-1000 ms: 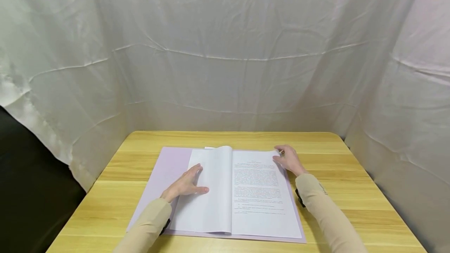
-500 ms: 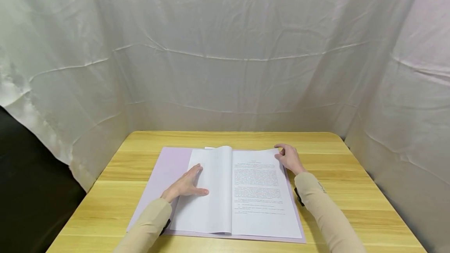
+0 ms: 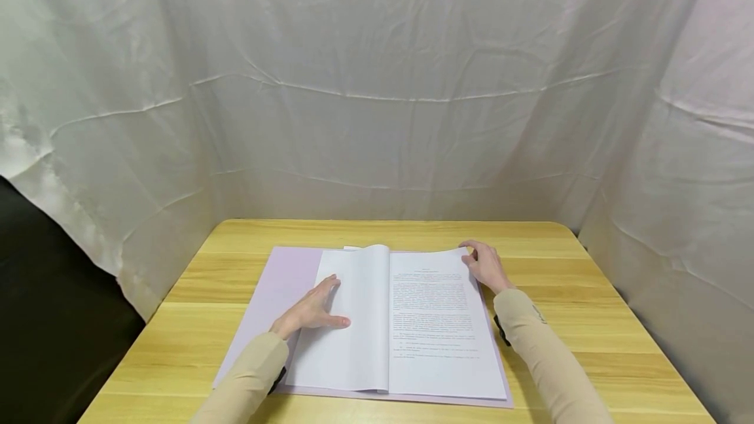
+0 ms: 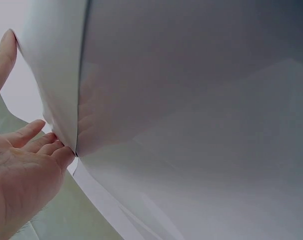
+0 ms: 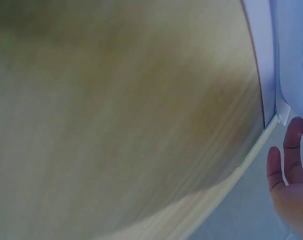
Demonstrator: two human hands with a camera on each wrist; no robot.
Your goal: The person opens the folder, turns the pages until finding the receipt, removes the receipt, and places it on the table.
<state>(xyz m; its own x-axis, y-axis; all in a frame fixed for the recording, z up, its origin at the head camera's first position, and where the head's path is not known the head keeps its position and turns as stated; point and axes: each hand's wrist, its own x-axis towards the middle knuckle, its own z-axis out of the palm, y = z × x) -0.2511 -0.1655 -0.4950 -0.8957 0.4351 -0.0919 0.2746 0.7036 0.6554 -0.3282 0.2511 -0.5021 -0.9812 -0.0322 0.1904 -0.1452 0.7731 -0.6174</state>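
Note:
A lavender folder (image 3: 288,273) lies spread on the table with white sheets inside. On its right side, a printed page (image 3: 436,371) faces up; its top right corner is lifted. My right hand (image 3: 487,268) pinches that corner between thumb and fingers. In the right wrist view, the right hand's fingers (image 5: 293,145) show beside the sheets' corner. Turned over to the left is a blank page (image 3: 353,345), bulging near the fold. The left hand (image 3: 311,311) rests on it, fingers and thumb spread. From the left wrist, the left fingers (image 4: 51,145) lie along the blank page's underlit surface.
The wooden table (image 3: 589,319) has its far edge in front of a pale hanging cloth (image 3: 377,136). More cloth hangs at both sides. A black area (image 3: 53,319) shows at the lower left. A small white paper edge (image 3: 351,248) sticks out behind the folder.
The right hand has shifted slightly at the top right corner, and the printed page's corner has risen a little with it. The left hand has stayed in place.

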